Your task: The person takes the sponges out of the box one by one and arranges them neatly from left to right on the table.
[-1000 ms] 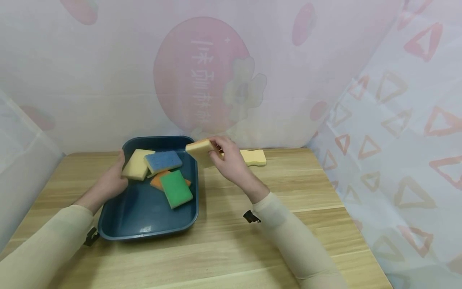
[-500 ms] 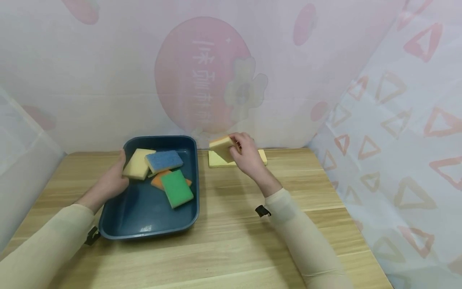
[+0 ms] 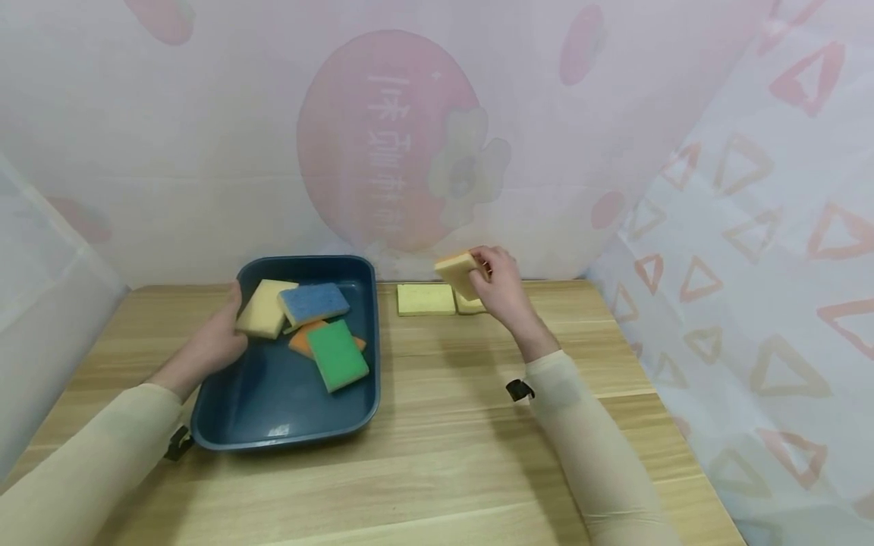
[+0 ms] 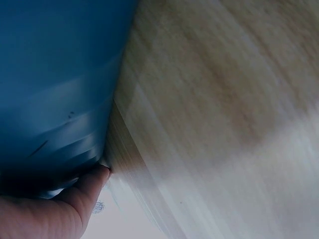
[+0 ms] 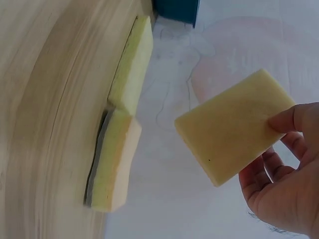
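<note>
My right hand [image 3: 504, 290] pinches a pale yellow sponge [image 3: 457, 271] with an orange edge, thumb on its broad face and fingers behind. The sponge is tilted and raised above the table's back edge. Below it, two yellow sponges stand on edge end to end: a left one [image 3: 425, 300] and a right one [image 5: 112, 162], wavy with a grey strip, partly hidden in the head view. My left hand [image 3: 210, 343] grips the left rim of a dark blue tray [image 3: 273, 425]. Inside lie a cream sponge [image 3: 266, 309], a blue one [image 3: 314, 303], an orange one [image 3: 300, 341] and a green one [image 3: 339, 356].
The wooden table [image 3: 444, 455] ends at the back against a pale printed cloth [image 3: 239, 152]. Another cloth with triangle prints [image 3: 744, 265] hangs along the right. The tray's right wall stands just left of the sponge row.
My right hand has carried the yellow sponge rightward from beside the tray's right rim, uncovering the left standing sponge. The left hand and tray have stayed in place.
</note>
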Demonstrator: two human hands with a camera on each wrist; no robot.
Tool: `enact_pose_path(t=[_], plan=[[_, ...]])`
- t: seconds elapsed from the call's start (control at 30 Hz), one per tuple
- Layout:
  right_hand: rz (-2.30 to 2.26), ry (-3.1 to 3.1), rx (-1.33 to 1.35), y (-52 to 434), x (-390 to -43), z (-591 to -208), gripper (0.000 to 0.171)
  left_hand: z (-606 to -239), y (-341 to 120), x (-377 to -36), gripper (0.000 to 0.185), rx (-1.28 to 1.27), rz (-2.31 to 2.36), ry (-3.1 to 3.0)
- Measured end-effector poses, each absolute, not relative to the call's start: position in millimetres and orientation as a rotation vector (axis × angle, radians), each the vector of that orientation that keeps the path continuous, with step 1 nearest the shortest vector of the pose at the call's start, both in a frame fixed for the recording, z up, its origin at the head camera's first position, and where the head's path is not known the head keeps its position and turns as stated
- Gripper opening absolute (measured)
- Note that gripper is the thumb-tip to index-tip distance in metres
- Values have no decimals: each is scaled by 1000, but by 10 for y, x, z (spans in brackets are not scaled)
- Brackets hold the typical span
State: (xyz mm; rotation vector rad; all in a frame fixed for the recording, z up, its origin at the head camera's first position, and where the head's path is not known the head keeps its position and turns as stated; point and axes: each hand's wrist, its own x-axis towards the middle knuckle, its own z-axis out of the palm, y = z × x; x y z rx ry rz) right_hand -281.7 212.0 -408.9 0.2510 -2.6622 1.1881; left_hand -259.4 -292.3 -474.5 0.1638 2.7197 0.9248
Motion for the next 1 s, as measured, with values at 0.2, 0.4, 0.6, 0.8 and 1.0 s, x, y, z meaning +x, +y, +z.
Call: enact_pose_path(t=[0.2, 0.4, 0.6, 0.8, 1.0], plan=[[1144, -2677, 200, 2301, -2883, -4142, 38, -4707, -2908, -2583, 106, 162, 932, 2715], [1113, -2697, 143, 2480, -2931, -4190, 38, -4710, -2920, -2583, 105, 154, 938, 2714], [1058, -2706, 115, 2655, -2960, -4259, 39, -4709, -2933, -2574, 106, 154, 931, 2725], [1007, -2727, 96, 2818, -2992, -4327, 40, -4713, -2953, -2578, 106, 161, 923, 2732], [958, -2775, 61, 2974, -3005, -4375, 42, -4733, -2955, -2584, 106, 166, 916, 2746]])
